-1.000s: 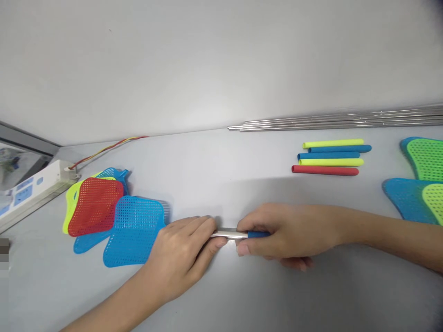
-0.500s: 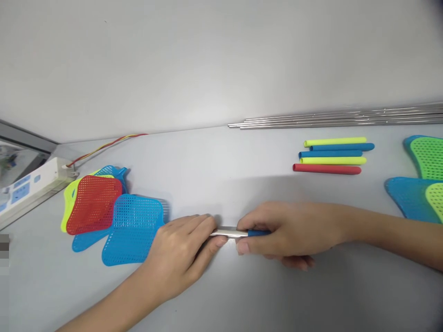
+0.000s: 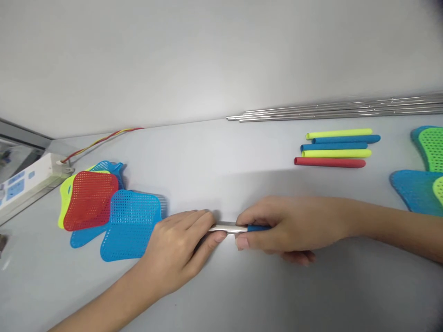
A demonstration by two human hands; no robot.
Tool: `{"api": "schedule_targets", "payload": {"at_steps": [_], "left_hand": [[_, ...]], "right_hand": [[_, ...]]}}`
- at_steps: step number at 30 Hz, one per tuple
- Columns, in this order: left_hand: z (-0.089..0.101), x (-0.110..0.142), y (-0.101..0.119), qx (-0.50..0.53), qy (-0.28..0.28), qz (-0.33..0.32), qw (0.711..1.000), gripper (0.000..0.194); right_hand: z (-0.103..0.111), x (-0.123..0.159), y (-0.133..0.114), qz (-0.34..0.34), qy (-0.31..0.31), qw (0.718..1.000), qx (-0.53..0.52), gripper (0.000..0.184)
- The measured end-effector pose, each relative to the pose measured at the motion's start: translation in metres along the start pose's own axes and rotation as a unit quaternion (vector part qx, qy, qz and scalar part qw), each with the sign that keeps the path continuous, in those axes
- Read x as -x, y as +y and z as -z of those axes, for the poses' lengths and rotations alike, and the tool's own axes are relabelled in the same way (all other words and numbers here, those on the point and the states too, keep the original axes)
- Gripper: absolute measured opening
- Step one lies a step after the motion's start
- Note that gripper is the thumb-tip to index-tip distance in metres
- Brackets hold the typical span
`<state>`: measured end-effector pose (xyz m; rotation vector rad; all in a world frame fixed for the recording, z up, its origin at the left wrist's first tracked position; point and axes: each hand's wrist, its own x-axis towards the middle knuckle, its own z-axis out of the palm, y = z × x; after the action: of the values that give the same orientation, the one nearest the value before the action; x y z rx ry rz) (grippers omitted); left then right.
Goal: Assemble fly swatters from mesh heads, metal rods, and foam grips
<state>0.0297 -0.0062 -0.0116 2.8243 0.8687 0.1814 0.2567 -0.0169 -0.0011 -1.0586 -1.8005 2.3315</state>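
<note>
At lower centre of the frame, a silver rod with a blue sleeve lies lengthwise left to right between two hands, the left hand pinching its left part, the right hand gripping nearer the sleeve, both equally close.

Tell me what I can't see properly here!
Head view:
Left end of the metal shaft: under the left hand.
Right end of the blue handle: inside the right hand.
Right ends of the metal rods: past the right edge.
Green fly-swatter head: partly past it too.
Power strip: left edge cuts it.
</note>
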Motion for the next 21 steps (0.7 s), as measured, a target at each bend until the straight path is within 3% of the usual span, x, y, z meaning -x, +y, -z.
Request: {"api": "schedule_targets", "payload": {"at_steps": [21], "left_hand": [[-0.0007,-0.0011,-0.0004,-0.006,0.004,-0.004,1.000,0.025]], "right_hand": [[-0.0009,-0.0002,-0.0010,-0.011,0.007,1.000,0.028,0.029]]}}
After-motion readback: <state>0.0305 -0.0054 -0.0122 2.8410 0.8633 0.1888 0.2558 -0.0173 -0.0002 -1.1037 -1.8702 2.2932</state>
